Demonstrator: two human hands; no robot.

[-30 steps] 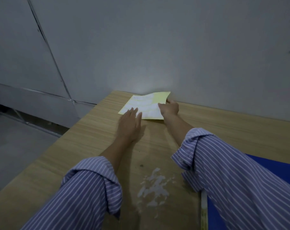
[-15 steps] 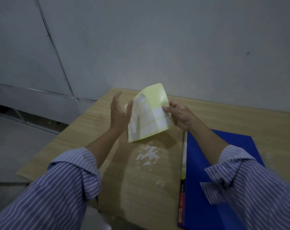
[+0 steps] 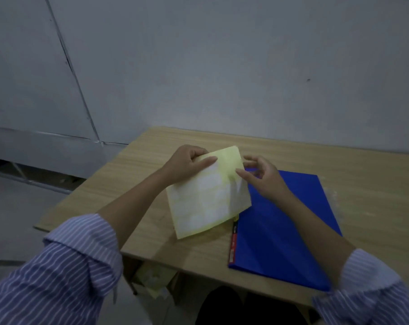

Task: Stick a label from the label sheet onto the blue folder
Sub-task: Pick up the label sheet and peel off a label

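Note:
A yellow label sheet (image 3: 205, 195) with several white labels is held up above the wooden table (image 3: 152, 156). My left hand (image 3: 187, 164) grips the sheet's upper left corner, thumb on its face. My right hand (image 3: 260, 177) is at the sheet's upper right edge, forefinger and thumb touching it near a label. The blue folder (image 3: 285, 228) lies flat on the table to the right, partly under the sheet and my right forearm.
A red and yellow strip (image 3: 234, 240) runs along the folder's left spine. The grey wall (image 3: 222, 66) stands just behind the table. Under the table's front edge sits a box with yellow papers (image 3: 152, 277). Left of the table is the floor.
The sheet was lifted off the far end of the table and brought closer. My left hand took hold of its top corner. The view tilted down, showing the whole folder.

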